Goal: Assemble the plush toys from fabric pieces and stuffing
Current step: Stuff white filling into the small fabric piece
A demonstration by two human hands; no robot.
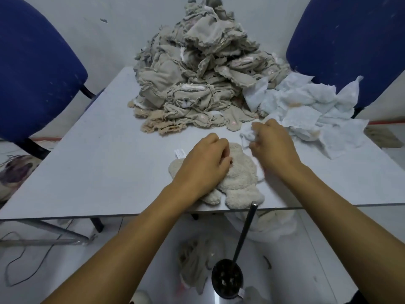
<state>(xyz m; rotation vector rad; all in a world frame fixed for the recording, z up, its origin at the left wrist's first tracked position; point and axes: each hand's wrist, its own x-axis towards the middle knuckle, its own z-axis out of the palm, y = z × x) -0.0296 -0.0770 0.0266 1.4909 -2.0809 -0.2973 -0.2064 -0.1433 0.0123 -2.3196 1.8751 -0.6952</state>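
A cream fleecy plush toy skin (240, 183) lies flat near the table's front edge, with a small white label (180, 152) at its upper left. My left hand (205, 165) presses down on the skin, fingers curled into it. My right hand (274, 143) hovers just right of it, pinching a wad of white fabric (247, 133). A big heap of grey-beige fabric pieces (197, 84) fills the far middle of the table. Crumpled white pieces (306, 110) spread at the right.
The grey table (98, 167) stands between two blue chairs (32, 69) (350, 44). A dark rod on a round base (228, 278) rises to the table's front edge. Fabric scraps (192, 264) and cables (26, 260) lie on the floor.
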